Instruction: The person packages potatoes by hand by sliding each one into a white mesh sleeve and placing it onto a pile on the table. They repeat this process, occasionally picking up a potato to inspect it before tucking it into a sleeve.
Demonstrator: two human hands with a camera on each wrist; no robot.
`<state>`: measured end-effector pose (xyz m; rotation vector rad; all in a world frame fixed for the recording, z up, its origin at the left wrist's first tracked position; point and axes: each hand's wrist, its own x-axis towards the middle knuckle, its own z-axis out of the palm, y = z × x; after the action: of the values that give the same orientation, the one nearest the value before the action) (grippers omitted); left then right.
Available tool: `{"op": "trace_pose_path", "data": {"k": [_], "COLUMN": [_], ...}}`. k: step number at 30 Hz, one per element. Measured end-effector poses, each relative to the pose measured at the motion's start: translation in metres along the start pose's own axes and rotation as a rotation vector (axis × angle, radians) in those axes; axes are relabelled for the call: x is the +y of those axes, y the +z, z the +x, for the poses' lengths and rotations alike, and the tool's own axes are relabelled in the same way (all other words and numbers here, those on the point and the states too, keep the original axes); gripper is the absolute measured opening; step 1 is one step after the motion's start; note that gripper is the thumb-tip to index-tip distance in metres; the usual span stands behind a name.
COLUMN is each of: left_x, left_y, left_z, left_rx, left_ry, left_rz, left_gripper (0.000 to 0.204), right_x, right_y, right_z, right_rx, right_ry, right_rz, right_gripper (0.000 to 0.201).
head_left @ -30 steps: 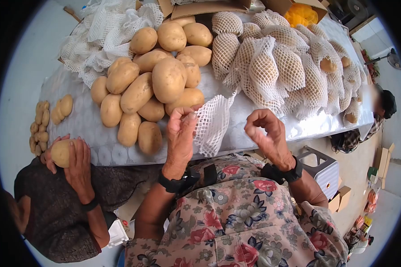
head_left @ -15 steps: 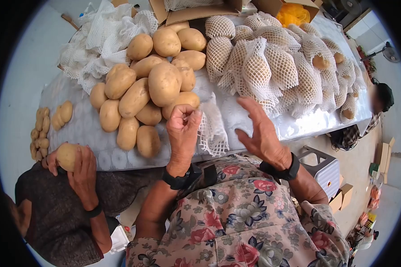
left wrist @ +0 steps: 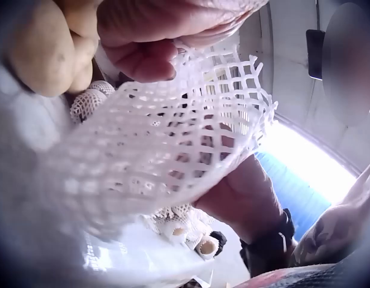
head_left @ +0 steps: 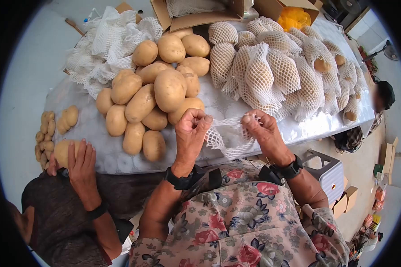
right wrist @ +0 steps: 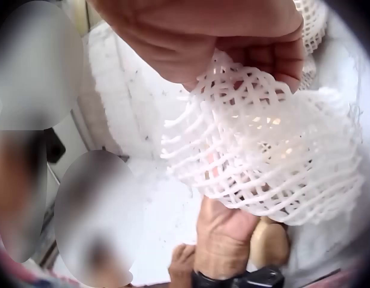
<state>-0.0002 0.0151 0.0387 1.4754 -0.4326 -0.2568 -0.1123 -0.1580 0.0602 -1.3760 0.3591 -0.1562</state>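
A white foam net sleeve (head_left: 229, 138) is stretched between my two hands above the table's front edge, its mouth spread open. My left hand (head_left: 192, 135) pinches one side of the rim between thumb and fingers. On the other side my right hand (head_left: 266, 135) pinches the rim the same way. Close up, the sleeve's mesh (left wrist: 173, 132) hangs below the left fingers in the left wrist view. In the right wrist view the sleeve (right wrist: 263, 150) bulges into a tube. Just beyond the left hand lies a pile of bare potatoes (head_left: 169, 90).
Potatoes in net sleeves (head_left: 259, 73) crowd the table's right side. Loose net sleeves (head_left: 107, 49) are heaped at the back left, with cardboard boxes (head_left: 205, 20) behind. At left, another person's hand (head_left: 81, 171) holds a potato (head_left: 66, 151). A grey stool (head_left: 325, 178) stands at right.
My right hand, apart from the sleeve and spread half a second ago, has come in to pinch its rim. The sleeve, hanging narrow from my left hand before, is now pulled wide open.
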Motion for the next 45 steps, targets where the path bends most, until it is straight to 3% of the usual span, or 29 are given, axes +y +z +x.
{"op": "trace_pose_path", "data": {"k": [2, 5, 8, 11, 16, 19, 20, 23, 25, 27, 30, 33, 37, 38, 40, 41, 43, 45], "left_x": [0.005, 0.031, 0.034, 0.022, 0.012, 0.036, 0.062, 0.091, 0.103, 0.105, 0.083, 0.046, 0.027, 0.016, -0.014, -0.022, -0.031, -0.039], "left_y": [-0.010, -0.039, -0.044, -0.032, -0.034, -0.042, -0.035, -0.018, -0.004, 0.004, 0.014, 0.004, 0.012, 0.014, 0.017, 0.019, 0.021, 0.025], "left_z": [0.003, 0.031, 0.058, 0.064, 0.073, 0.062, 0.049, 0.017, -0.002, -0.013, -0.008, -0.007, -0.013, -0.013, -0.015, -0.016, -0.017, -0.020], "left_rx": [0.081, 0.311, 0.247, 0.163, 0.156, 0.047, -0.035, -0.272, -0.409, -0.584, -0.616, -0.496, -0.363, -0.337, -0.284, -0.264, -0.215, -0.192], "left_ry": [0.107, 0.442, 0.363, 0.348, 0.518, 0.089, -0.097, -0.210, -0.349, -0.518, -0.519, -0.619, -0.469, -0.414, -0.308, -0.234, -0.084, -0.046], "left_rz": [0.126, 0.624, 0.780, 1.300, 1.059, 0.280, -0.143, -0.613, -0.679, -0.594, -0.544, -0.417, -0.165, -0.150, -0.120, 0.035, 0.347, 0.438], "left_gripper": [0.027, 0.042, 0.065, 0.078, 0.079, 0.082, 0.089, 0.096, 0.100, 0.103, 0.106, 0.104, 0.085, 0.083, 0.081, 0.081, 0.083, 0.083], "right_x": [0.000, 0.005, 0.009, 0.010, 0.014, 0.019, 0.020, 0.021, 0.018, 0.011, 0.004, -0.001, -0.003, -0.005, 0.001, 0.004, 0.011, 0.023], "right_y": [-0.007, -0.011, -0.009, -0.003, -0.004, -0.004, -0.004, -0.001, 0.010, 0.013, 0.011, -0.006, -0.012, -0.010, -0.010, -0.011, -0.016, -0.020], "right_z": [0.003, 0.005, 0.007, 0.010, 0.013, 0.017, 0.017, 0.022, 0.025, 0.026, 0.027, 0.029, 0.020, 0.019, 0.017, 0.016, 0.011, 0.007], "right_rx": [0.040, 0.093, 0.094, 0.079, 0.083, 0.111, 0.117, 0.090, 0.067, 0.035, 0.016, -0.036, -0.081, -0.085, -0.066, -0.058, -0.077, -0.084], "right_ry": [0.004, 0.016, 0.001, 0.001, 0.010, -0.030, -0.044, -0.052, -0.124, -0.165, -0.215, -0.185, -0.326, -0.466, -0.552, -0.596, -0.557, -0.539], "right_rz": [0.011, -0.013, 0.011, 0.024, 0.007, -0.021, -0.037, -0.126, -0.048, 0.002, -0.007, -0.076, -0.415, -0.528, -0.598, -0.634, -0.666, -0.714], "right_gripper": [0.025, 0.028, 0.028, 0.028, 0.026, 0.026, 0.026, 0.023, 0.021, 0.020, 0.020, 0.021, 0.021, 0.016, 0.015, 0.015, 0.018, 0.018]}}
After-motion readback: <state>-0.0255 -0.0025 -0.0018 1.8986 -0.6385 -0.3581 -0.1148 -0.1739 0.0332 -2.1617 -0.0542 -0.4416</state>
